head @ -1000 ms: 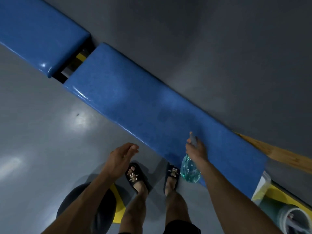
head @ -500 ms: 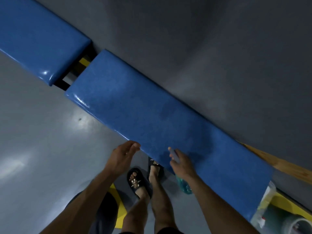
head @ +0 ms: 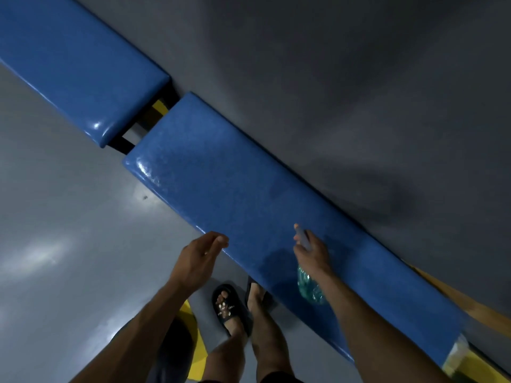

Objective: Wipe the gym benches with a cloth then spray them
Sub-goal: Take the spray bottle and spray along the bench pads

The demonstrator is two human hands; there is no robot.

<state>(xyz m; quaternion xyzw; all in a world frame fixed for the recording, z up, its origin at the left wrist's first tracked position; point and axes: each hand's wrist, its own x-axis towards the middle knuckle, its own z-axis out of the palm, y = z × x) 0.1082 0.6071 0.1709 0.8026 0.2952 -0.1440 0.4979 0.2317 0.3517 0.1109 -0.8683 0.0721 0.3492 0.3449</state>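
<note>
While the right hand (head: 312, 251) is wrapped around the neck of a spray bottle (head: 308, 286), a finger raised at the nozzle, the step in hand looks like spraying, not wiping: no cloth shows anywhere in view. The bottle hangs over the near part of the long blue bench (head: 249, 194), nozzle aimed along the pad toward its far end. The left hand (head: 197, 258) holds nothing; its grip is loosely spread, fingers slightly curled, hovering just beside the near edge of the bench, and whether the fingertips touch it I cannot tell. To do this well, I would keep the nozzle above the pad and pointed down its length, work in even passes from the near part toward the gap, and cover the rounded edges too, since the glossy vinyl would likely let heavy drops run off onto the floor (head: 69, 244). The second bench (head: 77, 64) lies end to end with the first, a narrow gap with black and yellow frame between them, and it needs the same pass. The bottle is clear, with a pale greenish-blue liquid in its lower body; the level is hard to read behind the wrist. At the lower right corner something pale and translucent sits by the end of the bench, too blurred to name.
</note>
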